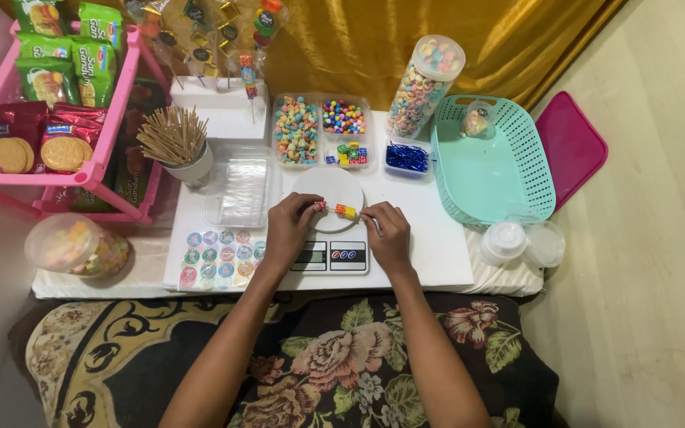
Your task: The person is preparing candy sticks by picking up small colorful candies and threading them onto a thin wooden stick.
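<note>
Both hands pinched on one candy skewer point(341, 210), left hand point(288, 231) on the end near the pink piece, right hand point(388, 235) on the bare stick end, held level just over the round white plate point(328, 194) of the kitchen scale point(334, 255). Best bet, judging from this: keep that stick flat and centred over the plate, push pieces along with fingertips only, no squeezing the soft ones, and keep wrists off the scale. Just left of the scale, a sheet of round stickers point(217, 257) lying flat on the tabletop point(430, 254). Far left, a lidded tub of pastel sweets point(73, 246) on its side. Right, two small clear cups point(523, 242) near the edge, easy to knock with a right elbow. Further back, a clear tray of wrappers point(243, 190), a cup of bare wooden sticks point(176, 143) and a little tub of blue twist ties point(406, 157), all within reach. Behind those, a divided tray of coloured candies point(323, 131), a tall jar of cereal rings point(423, 83) and a teal basket point(489, 170) with one wrapped piece inside. Back left, a pink rack of biscuit packs point(57, 87). Nothing really blocking the hands, just tight all round.
</note>
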